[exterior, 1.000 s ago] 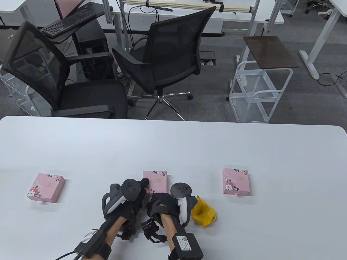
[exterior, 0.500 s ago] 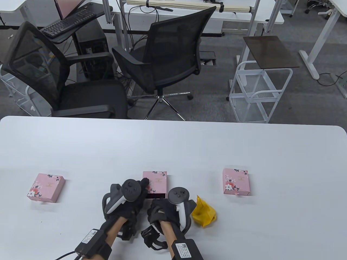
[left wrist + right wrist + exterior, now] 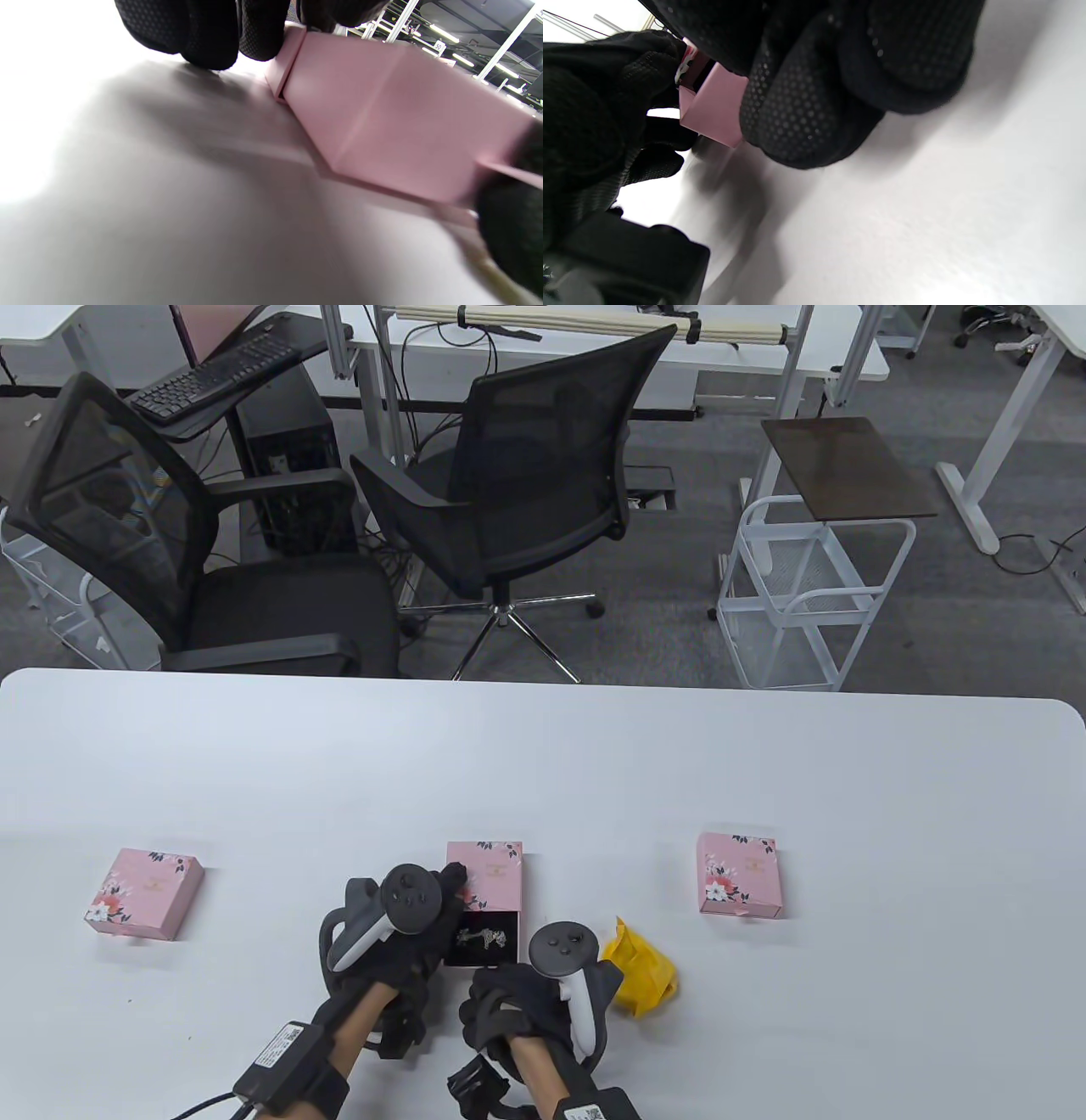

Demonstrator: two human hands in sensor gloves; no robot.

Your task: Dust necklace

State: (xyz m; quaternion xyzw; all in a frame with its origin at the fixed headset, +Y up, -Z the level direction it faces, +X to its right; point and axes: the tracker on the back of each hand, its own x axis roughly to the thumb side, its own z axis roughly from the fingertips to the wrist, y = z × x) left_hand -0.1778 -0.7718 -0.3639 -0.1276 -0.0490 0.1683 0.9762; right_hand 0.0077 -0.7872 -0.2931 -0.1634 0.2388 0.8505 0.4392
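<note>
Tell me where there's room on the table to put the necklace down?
Bare table spreads behind all three boxes. There is also room between the left box and the left hand, and right of the right box. It is crowded around the middle box, the right hand and the yellow cloth.

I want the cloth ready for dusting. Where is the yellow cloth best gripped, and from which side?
Pinch the cloth's raised peak at its far end, coming from above on its right side, since the right hand crowds its left edge and the crumpled fabric stands up there.

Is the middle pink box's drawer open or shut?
Open: the drawer is slid out of the middle box, showing the necklace.
</note>
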